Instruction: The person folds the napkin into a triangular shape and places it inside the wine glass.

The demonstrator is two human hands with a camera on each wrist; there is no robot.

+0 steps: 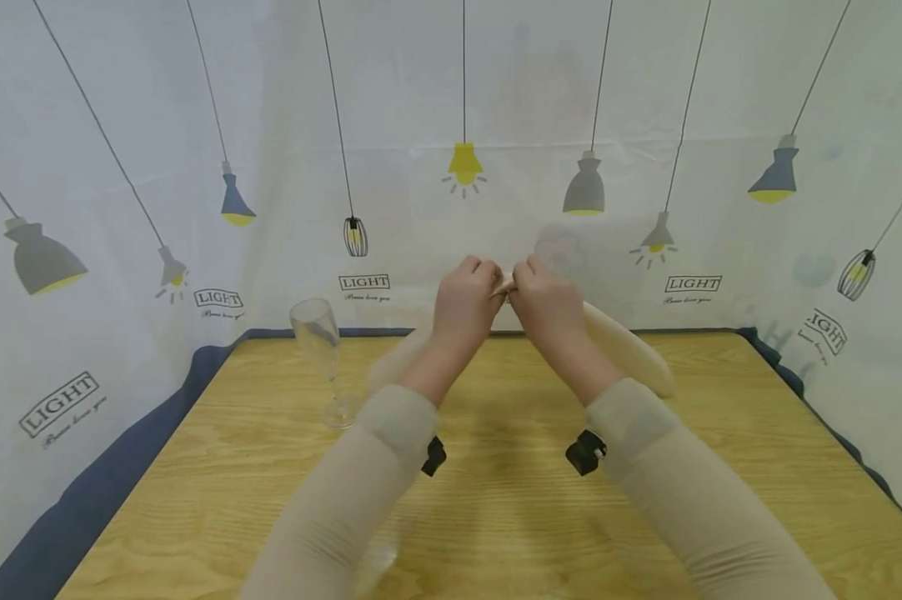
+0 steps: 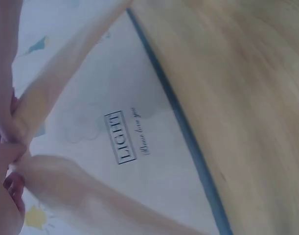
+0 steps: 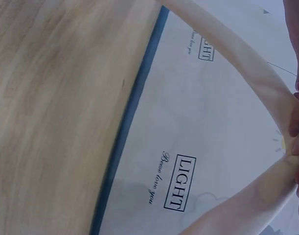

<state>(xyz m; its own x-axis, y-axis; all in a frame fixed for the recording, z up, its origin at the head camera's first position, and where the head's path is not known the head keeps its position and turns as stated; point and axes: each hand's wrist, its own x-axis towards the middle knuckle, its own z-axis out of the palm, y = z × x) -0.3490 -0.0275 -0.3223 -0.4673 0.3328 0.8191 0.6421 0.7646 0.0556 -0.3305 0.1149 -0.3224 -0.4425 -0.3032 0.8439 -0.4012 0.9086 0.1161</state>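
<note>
Both hands meet at the middle of a long, smooth, beige balloon (image 1: 627, 346), raised over the far part of the table. My left hand (image 1: 462, 308) pinches it from the left, and my right hand (image 1: 548, 308) pinches it close beside. The balloon narrows sharply at the fingertips. Two plump lengths slope down and away on either side, as the balloon (image 2: 78, 193) shows in the left wrist view and the balloon (image 3: 242, 54) in the right wrist view. In the head view, the left forearm hides much of the left length.
A clear stemmed glass (image 1: 316, 329) stands upright on the wooden table (image 1: 511, 517), left of the left forearm. A white curtain (image 1: 406, 92) printed with hanging lamps surrounds the table, with a dark blue strip along the table's edges. Small black devices (image 1: 586, 452) sit under the wrists.
</note>
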